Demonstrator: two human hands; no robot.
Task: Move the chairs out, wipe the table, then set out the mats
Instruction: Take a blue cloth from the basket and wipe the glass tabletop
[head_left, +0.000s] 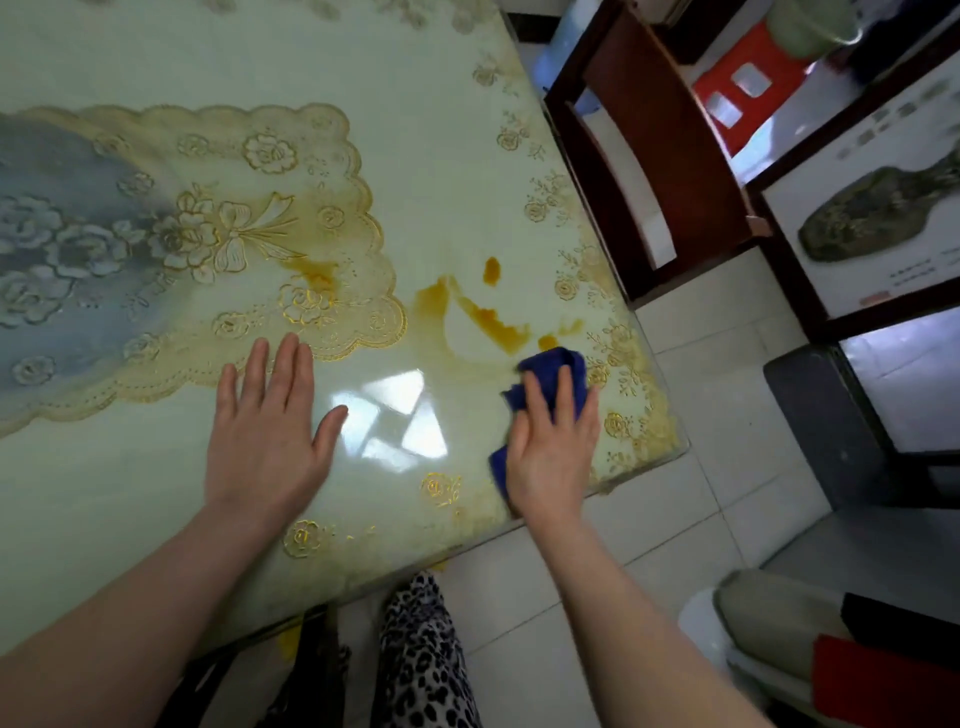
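Glossy and pale green, the table (156, 519) carries an orange-brown spill (488, 317) near its right corner, part of it already smeared onto the scalloped edge of a gold lace mat (234, 218) lying toward the middle. A person's right hand (550, 452) lies flat on a blue cloth (558, 364), fingers straight and pressing it to the surface just below the stain, the cloth's far end touching the nearest drips. The left hand (265, 431) rests flat and empty on the tabletop, fingers spread, its fingertips just at the mat's border. A dark wooden chair (670, 156) stands clear of the table's right side, so the wiping step appears to be in hand, with the mats yet to be laid properly. The risk from here seems to be a broad stroke dragging the liquid further into the mat's lacework, or pushing it over the nearby edge onto the tiled floor (691, 332). A small bunched cloth may also saturate and merely spread the stain.
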